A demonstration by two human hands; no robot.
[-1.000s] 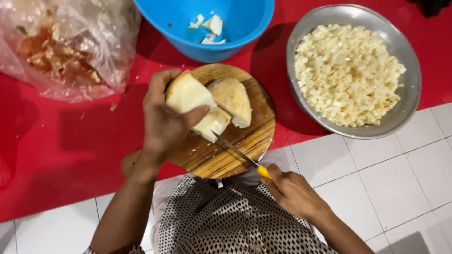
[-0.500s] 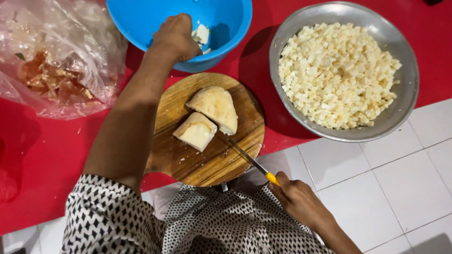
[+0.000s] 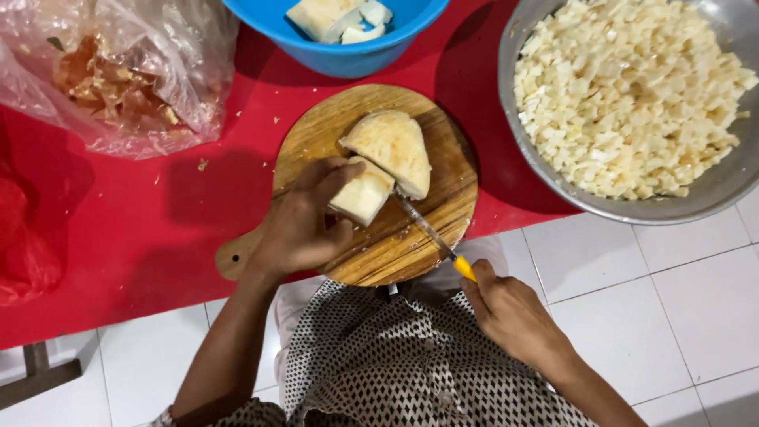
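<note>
Now the cutting is in hand: the left hand (image 3: 304, 225) curls over the smaller pale root wedge (image 3: 362, 192) on the round wooden cutting board (image 3: 411, 237), fingers pressing it down beside the larger wedge (image 3: 391, 149). The right hand (image 3: 510, 312) is closed round the yellow-handled knife (image 3: 433, 236), whose blade lies on the board, tip at the wedges. Judging by the steel bowl (image 3: 632, 207) of diced pieces, slicing calls for fingertips tucked clear of the edge.

The blue bowl (image 3: 348, 47) and the metal bowl (image 3: 632, 209) run off the top edge — the plastic bag's (image 3: 158, 95) brownish contents stay too blurred to identify.
</note>
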